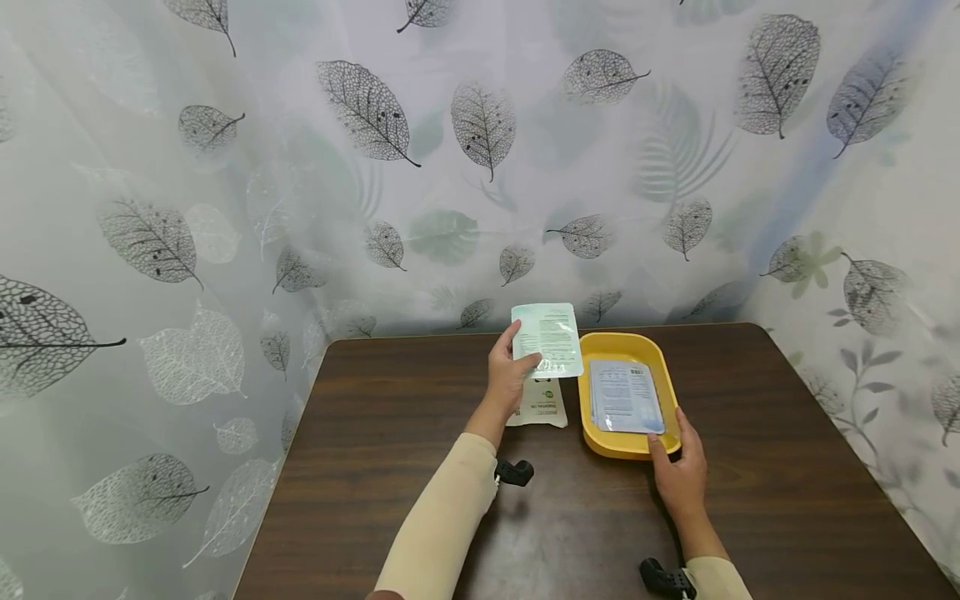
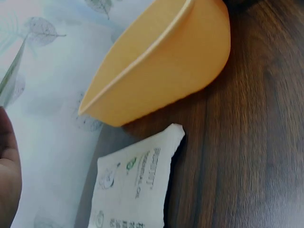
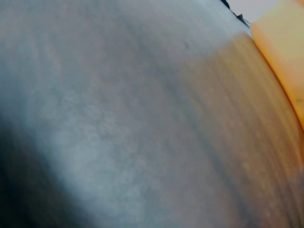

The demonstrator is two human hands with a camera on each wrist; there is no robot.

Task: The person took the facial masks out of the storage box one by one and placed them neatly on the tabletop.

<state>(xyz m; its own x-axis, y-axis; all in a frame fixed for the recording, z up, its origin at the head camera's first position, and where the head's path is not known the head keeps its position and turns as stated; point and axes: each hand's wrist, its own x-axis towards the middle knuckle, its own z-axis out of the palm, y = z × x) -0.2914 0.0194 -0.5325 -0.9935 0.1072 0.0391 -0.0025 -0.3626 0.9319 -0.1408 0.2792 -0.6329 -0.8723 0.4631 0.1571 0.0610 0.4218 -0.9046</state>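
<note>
The left hand [image 1: 506, 373] pinches a flat, glossy pale-green pouch [image 1: 549, 337] above a whitish printed packet [image 1: 542, 406]; the right hand [image 1: 682, 473], thumb and fingers parted, grips the near-right corner of a yellow plastic basin [image 1: 617, 448] holding bluish-white packets [image 1: 626, 396]. Brown wood-grain table [image 1: 390, 417]; leaf-printed sheeting [image 1: 540, 192] beyond.

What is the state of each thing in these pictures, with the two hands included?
Left hand: pinching the pale green packet.
Pale green packet: held above the table, printed side showing.
White packet: lying on the table.
Yellow basin: open at the top.
Pale blue packets: overlapping, lying in the basin.
Right hand: gripping the basin's near right corner.
</note>
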